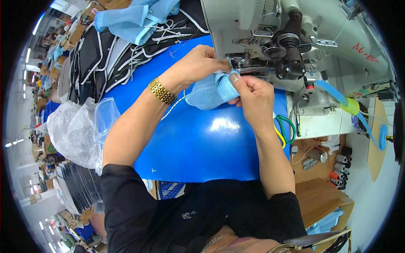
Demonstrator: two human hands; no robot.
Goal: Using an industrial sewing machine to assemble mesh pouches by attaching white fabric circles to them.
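A light blue mesh fabric piece (206, 93), looking like a small pouch, is bunched up at the sewing machine (291, 46). My left hand (203, 64) is closed on its upper edge, with the fingertips close beside the presser foot area; they partly hide that edge. My right hand (256, 96) pinches the piece's right edge between thumb and fingers. From the mesh a white cord with dark flecks (172, 110) trails down to the left, passing behind my left forearm. The needle itself is hidden.
Light blue mesh pieces (126, 21) lie on black pieces with white edging (109, 63) at the far left. A clear plastic bag (78, 126) sits left of the blue table (194, 147). Scissors (287, 128) with green and yellow handles lie right; a blue tape roll (383, 137) hangs beyond.
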